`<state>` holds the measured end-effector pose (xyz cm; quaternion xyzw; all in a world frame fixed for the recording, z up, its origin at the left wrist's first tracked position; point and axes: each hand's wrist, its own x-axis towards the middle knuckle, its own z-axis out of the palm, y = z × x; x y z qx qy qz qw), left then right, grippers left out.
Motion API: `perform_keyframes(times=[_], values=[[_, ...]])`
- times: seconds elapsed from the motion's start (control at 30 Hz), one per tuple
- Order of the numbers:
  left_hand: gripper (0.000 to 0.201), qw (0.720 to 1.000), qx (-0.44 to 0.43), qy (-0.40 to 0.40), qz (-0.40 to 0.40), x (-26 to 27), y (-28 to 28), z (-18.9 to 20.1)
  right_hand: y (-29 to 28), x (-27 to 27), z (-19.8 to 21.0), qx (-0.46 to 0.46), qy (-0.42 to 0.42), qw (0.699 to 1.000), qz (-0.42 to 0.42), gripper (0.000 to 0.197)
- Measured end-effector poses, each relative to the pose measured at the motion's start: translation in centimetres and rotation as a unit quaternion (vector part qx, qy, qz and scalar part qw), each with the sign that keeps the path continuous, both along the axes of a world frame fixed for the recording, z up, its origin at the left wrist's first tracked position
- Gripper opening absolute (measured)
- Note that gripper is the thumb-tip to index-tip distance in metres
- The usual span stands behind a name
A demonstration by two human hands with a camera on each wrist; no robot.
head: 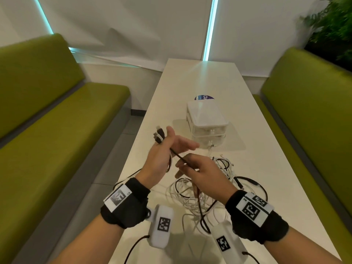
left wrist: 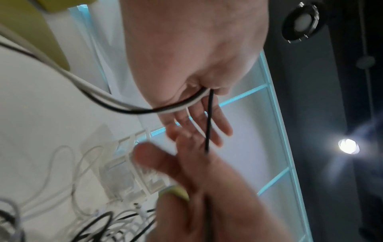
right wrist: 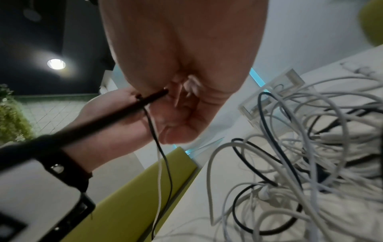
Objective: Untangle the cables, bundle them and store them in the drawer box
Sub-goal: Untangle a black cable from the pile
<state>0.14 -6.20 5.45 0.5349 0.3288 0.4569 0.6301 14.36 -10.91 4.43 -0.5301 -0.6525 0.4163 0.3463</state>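
My left hand (head: 171, 145) is raised over the table's left edge. Its thumb pinches a bunch of black and white cable ends (head: 159, 135) against the palm, and the other fingers stay straight. A black cable (head: 179, 156) runs taut from there to my right hand (head: 196, 168), which pinches it in its fingertips. In the left wrist view the cables (left wrist: 124, 106) leave the left hand (left wrist: 196, 57) under the thumb. In the right wrist view the black cable (right wrist: 103, 124) comes out of the right hand (right wrist: 182, 65). A tangle of cables (head: 202, 195) lies under the hands. The clear drawer box (head: 206, 117) stands behind.
The white table (head: 200, 79) is long and narrow, and some cables hang over its left edge. Green benches (head: 47, 130) (head: 308, 121) flank it. A round blue sticker (head: 203, 97) shows behind the box, and a plant (head: 333, 25) stands at the far right.
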Motion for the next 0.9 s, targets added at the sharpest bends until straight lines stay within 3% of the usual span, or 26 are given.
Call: perform_keyframes(times=[0.1, 0.17, 0.27, 0.33, 0.43, 0.5, 0.6, 0.67, 0.73, 0.83, 0.9], values=[[0.06, 0.995, -0.029, -0.086, 0.031, -0.3, 0.4, 1.2, 0.3, 0.4, -0.2, -0.063, 0.065, 0.996, -0.009, 0.016], [0.058, 0.996, -0.031, -0.075, 0.021, -0.5, 0.2, 1.5, 0.7, 0.6, -0.4, -0.063, 0.058, 0.996, -0.01, 0.015], [0.058, 0.997, 0.046, 0.058, 0.016, -0.5, 0.2, 0.9, 0.8, 0.8, -0.8, -0.052, 0.008, 0.999, -0.008, 0.025], [0.048, 0.977, 0.114, 0.179, 0.018, -0.3, 0.2, 0.1, 0.7, 1.2, -1.0, -0.041, -0.029, 0.999, -0.016, 0.03], [0.021, 0.917, 0.208, 0.34, 0.006, -0.2, -0.1, -1.1, 0.4, 1.9, -1.0, -0.05, -0.026, 0.998, -0.025, 0.029], [0.022, 0.856, 0.258, 0.447, -0.025, 0.0, -0.5, -1.4, 0.1, 2.1, -1.0, -0.043, -0.026, 0.999, -0.017, 0.023], [0.019, 0.753, 0.298, 0.583, -0.065, 0.3, -0.9, -1.1, 0.0, 2.4, -1.6, 0.011, -0.088, 0.996, -0.006, 0.018], [0.03, 0.734, 0.306, 0.605, -0.048, 0.0, -0.8, -0.6, -0.1, 3.0, -1.6, 0.008, -0.125, 0.992, -0.003, 0.034], [0.047, 0.77, 0.281, 0.573, 0.017, -0.7, -0.1, -0.1, -0.2, 3.7, -1.6, -0.011, -0.119, 0.993, -0.005, 0.048], [0.056, 0.867, 0.197, 0.446, 0.104, -1.0, 0.0, 0.4, -0.2, 3.9, -1.3, -0.004, -0.071, 0.997, 0.024, 0.052], [0.053, 0.935, 0.114, 0.311, 0.125, -0.6, -0.3, 0.2, 0.1, 3.6, -1.0, -0.008, -0.042, 0.998, 0.046, 0.052]])
